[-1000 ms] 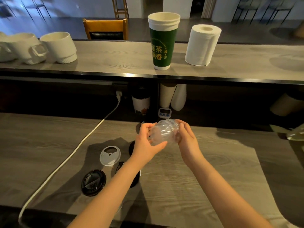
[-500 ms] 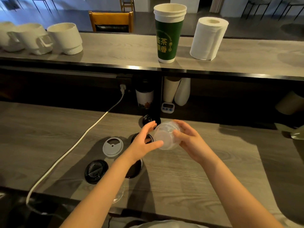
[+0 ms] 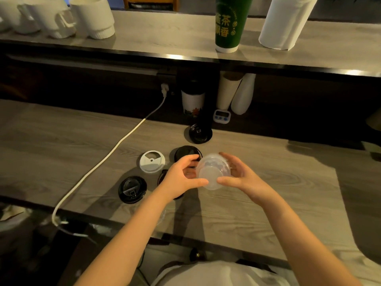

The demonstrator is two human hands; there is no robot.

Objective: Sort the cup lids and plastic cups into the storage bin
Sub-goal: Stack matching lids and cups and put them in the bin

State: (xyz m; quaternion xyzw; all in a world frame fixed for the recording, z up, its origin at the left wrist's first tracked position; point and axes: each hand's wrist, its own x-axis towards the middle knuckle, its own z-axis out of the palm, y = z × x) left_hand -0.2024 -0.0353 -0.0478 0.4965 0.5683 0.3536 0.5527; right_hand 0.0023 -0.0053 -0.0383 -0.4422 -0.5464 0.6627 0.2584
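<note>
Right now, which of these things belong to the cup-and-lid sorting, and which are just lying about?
Job: clear plastic cup held by left hand and right hand; white lid; black lids.
Lying about: white mugs, green paper cup, paper towel roll, white cable, timer.

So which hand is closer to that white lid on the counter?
Left. The left hand grips the clear cup just right of the white lid; the right hand holds the cup's far side, farther away.
</note>
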